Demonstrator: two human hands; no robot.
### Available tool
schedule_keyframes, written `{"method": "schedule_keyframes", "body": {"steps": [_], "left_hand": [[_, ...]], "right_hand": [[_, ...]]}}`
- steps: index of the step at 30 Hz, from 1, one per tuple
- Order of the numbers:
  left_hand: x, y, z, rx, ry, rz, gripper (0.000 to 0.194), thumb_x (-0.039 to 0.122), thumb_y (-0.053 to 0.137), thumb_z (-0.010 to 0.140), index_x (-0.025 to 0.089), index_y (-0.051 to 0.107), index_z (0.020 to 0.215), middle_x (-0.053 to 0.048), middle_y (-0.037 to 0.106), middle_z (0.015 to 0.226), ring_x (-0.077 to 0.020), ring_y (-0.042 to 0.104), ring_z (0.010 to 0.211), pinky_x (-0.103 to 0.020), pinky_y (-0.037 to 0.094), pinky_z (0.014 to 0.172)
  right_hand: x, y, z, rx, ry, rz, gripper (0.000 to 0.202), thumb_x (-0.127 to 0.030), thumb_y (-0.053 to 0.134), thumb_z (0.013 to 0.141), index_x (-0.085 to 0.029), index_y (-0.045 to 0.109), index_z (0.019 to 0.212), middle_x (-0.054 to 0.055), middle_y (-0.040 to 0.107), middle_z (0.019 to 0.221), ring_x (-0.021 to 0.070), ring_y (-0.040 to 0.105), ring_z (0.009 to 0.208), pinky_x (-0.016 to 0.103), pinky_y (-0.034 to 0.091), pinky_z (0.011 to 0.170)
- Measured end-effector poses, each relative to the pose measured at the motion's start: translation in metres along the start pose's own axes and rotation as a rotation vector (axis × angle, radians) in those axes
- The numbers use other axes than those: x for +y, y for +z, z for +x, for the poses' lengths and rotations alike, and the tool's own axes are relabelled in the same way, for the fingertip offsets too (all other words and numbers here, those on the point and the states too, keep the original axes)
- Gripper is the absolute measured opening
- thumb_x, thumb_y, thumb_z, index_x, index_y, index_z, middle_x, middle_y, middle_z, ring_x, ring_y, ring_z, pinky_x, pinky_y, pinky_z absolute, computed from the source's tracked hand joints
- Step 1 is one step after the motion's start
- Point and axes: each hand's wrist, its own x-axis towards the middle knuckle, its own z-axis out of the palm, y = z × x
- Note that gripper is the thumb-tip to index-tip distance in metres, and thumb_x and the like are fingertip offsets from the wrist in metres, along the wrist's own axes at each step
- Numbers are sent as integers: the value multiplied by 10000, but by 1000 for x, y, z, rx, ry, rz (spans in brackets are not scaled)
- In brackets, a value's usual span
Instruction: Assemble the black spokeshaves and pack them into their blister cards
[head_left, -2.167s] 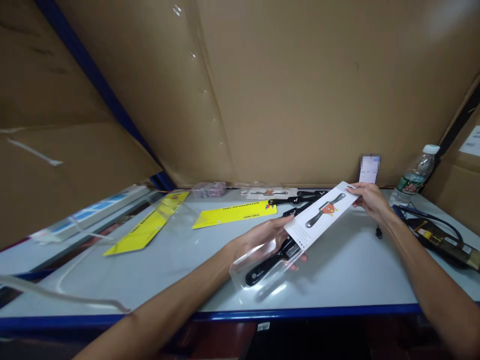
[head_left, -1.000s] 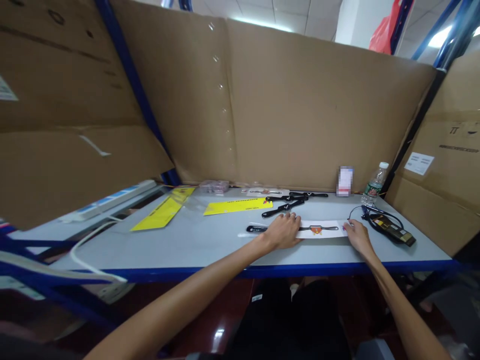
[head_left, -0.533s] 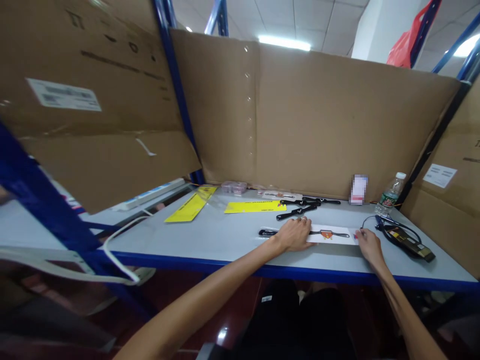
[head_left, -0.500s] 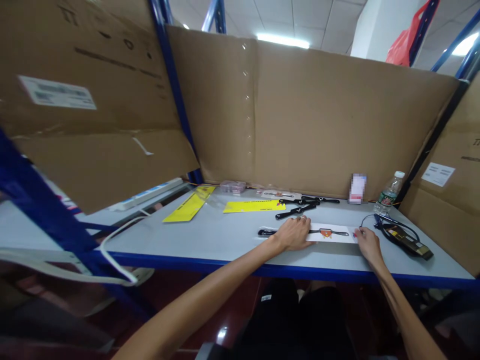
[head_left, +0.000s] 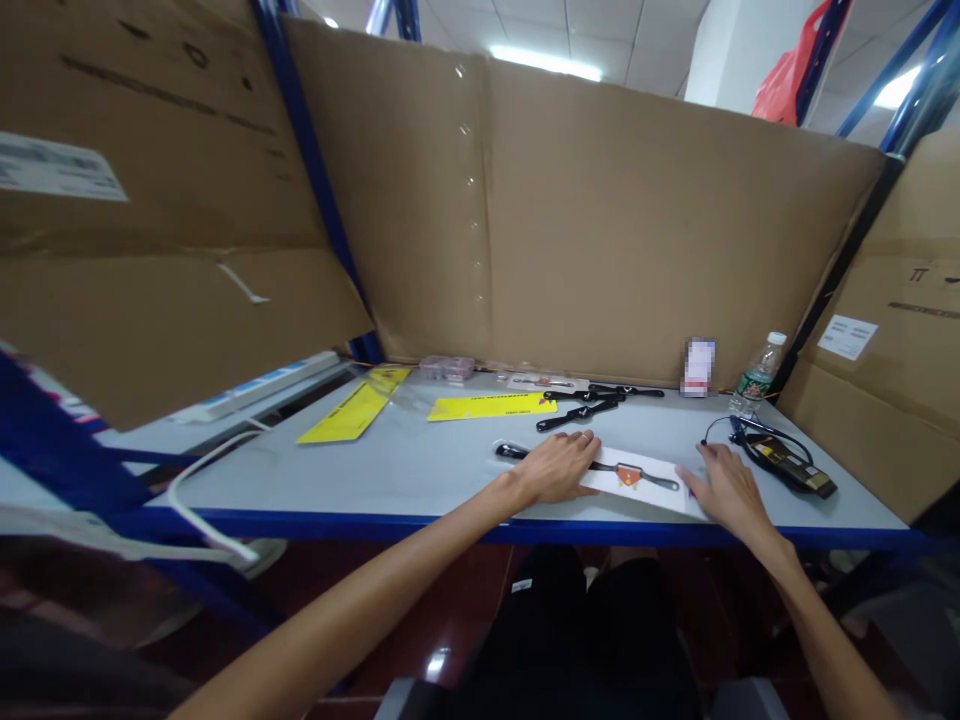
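Observation:
My left hand [head_left: 559, 468] is closed over the middle of a long white card [head_left: 611, 482], fingers at its far edge and thumb at its near edge. On the card shows a dark spokeshave with an orange middle [head_left: 628, 475]; whether it is printed or real I cannot tell. A black handle in clear plastic [head_left: 511, 452] sticks out left of that hand. At the card's right end my right hand [head_left: 731, 490] has thumb and fingers apart, the thumb by the card's edge and the fingertips near a thin black cable [head_left: 709, 428]. Several black spokeshaves [head_left: 581, 412] lie beyond my left hand.
Yellow printed sheets [head_left: 491, 406] and a clear plastic box [head_left: 446, 369] lie farther back. On the right are a black and gold package [head_left: 791, 465], a water bottle [head_left: 757, 375] and a phone [head_left: 697, 368]. Cardboard walls [head_left: 660, 230] enclose the grey table [head_left: 420, 465].
The card's right end has swung toward me, so it lies at a slant. My right hand's fingers have spread from a pinch on the card's end. The whole view has shifted slightly.

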Motion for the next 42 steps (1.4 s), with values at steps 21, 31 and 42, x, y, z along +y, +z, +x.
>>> {"method": "schedule_keyframes", "body": {"steps": [21,31,42], "left_hand": [[160,74,-88,501,-1083,-2149,194,304,654,632,208,502,704,13,505,626,-120,484,528,-241,361,507],[171,52,-46,1007,-869,-2202,409,560,573,912,193,651,1075,-112,709,1114,-260,667,1073,-352,535,891],[114,8,-72,1163,-755,-2526,684,698,365,973,108,674,1130,-205,718,1164,-351,688,1125,-495,536,997]], "right_hand": [[-102,-13,-105,-300,-191,-141,694,-436,557,901,-165,416,1524,191,636,1317,374,642,1157,422,498,849],[-101,-28,-100,-390,-166,-138,537,-487,520,952,-228,516,1423,164,665,1279,369,668,1107,412,479,804],[-119,-27,-143,-293,-265,-188,686,-425,549,942,-112,405,1534,225,581,1403,385,628,1193,478,530,888]]}}
